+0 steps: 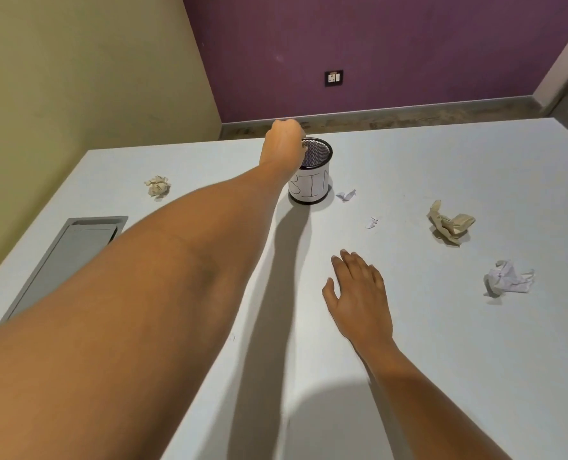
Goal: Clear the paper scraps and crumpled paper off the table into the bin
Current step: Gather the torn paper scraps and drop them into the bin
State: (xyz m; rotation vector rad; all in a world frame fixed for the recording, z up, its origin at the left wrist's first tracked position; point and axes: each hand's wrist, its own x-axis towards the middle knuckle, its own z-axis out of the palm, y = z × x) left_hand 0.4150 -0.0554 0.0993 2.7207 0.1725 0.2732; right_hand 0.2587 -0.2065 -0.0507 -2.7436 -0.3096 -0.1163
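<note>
Stretched across the near counter, the left forearm reaches to the far side, where the left hand hangs at the rim of the bin; its fingers curl away from the camera, so whether they grip a scrap cannot be told. Judging by this, a drop into the bin is the step in hand. At far left a beige crumpled ball lies well apart from the bin. Right of the bin sit two small white scraps, then the right hand, flat, spread, holding nothing. Farther right lie a beige wad and a white wad. Next, a free hand must pinch up the nearest scrap.
</note>
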